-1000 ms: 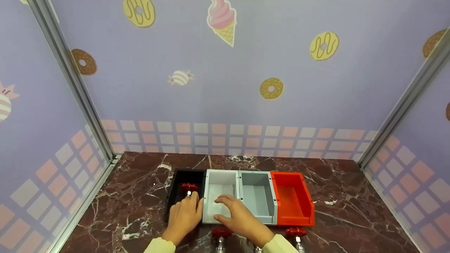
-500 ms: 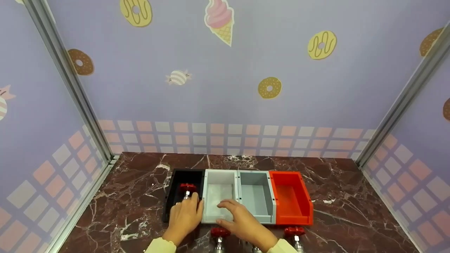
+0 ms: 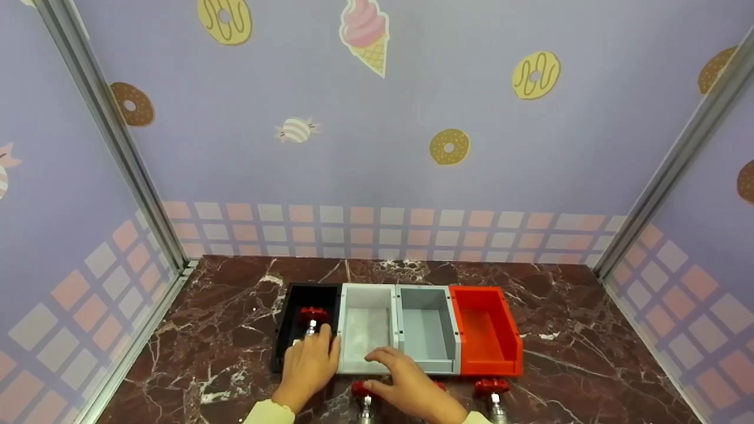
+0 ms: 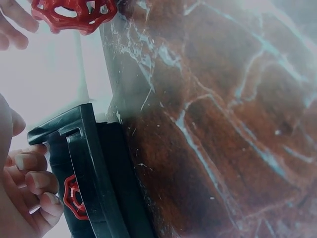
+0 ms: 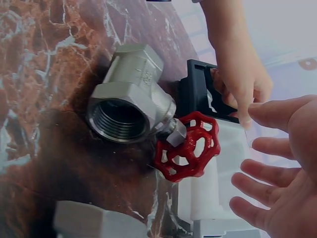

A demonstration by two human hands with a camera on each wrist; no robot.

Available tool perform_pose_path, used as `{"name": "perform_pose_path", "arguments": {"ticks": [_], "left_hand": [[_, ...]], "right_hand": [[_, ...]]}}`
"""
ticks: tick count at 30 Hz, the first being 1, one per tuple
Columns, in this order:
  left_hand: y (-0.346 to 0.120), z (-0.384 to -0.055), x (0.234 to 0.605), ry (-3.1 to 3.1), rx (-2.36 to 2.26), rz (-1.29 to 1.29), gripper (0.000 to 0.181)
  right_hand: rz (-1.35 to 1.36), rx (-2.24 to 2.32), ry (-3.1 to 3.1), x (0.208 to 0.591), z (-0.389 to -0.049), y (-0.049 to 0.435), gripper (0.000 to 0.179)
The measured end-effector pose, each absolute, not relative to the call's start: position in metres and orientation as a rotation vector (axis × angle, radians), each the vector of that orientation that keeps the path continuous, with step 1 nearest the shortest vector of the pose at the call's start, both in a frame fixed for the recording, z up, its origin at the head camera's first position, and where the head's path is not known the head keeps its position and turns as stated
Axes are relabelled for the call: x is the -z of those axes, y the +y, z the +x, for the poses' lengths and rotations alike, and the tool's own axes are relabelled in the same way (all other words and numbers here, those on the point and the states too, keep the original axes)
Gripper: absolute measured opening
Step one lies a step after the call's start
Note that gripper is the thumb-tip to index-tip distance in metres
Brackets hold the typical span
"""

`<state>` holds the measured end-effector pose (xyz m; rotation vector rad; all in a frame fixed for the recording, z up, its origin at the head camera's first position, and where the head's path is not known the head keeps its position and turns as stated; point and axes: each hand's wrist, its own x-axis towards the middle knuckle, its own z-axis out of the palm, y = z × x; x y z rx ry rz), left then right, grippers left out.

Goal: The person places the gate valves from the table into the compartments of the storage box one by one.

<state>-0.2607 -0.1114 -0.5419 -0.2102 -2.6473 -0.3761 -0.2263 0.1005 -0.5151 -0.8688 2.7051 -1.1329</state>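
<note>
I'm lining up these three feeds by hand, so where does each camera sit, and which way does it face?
Head: worn high, looking forward and down at four bins in a row on the marble table; both hands and cuffs show.
Left wrist: beside the left hand, looking along the black bin; its fingers show at the bin.
Right wrist: low over the table, facing a steel valve with a red handwheel; the right hand shows, fingers spread.
Shared: the black bin and the left hand appear in all three.

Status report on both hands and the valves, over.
Left hand in the black bin, fingers on a red-handled valve. Right hand open over the white bin front, above another valve. Nothing blocking.
</note>
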Motion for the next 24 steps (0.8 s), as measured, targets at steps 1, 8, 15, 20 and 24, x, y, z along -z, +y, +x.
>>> {"name": "perform_pose_path", "arguments": {"ticks": [1,8,15,20,24], "left_hand": [[-0.111,-0.261,0.542,-2.646,0.375,-0.213,0.025],[-0.112,-0.258,0.543,-2.665,0.368,-0.224,0.023],[-0.111,-0.256,0.545,-2.609,0.34,-0.245,0.031],[-0.11,-0.257,0.548,-2.571,0.317,-0.249,0.032],[-0.109,-0.257,0.547,-2.596,0.306,-0.242,0.034]], "right_hand": [[-0.869,1.129,2.707,0.516,-0.226,0.1,0.035],[-0.88,1.103,2.65,0.52,-0.221,0.101,0.034],[-0.926,1.002,2.687,0.526,-0.214,0.102,0.036],[-0.869,0.951,2.695,0.531,-0.21,0.102,0.039],[-0.791,0.962,2.658,0.534,-0.209,0.103,0.041]]}}
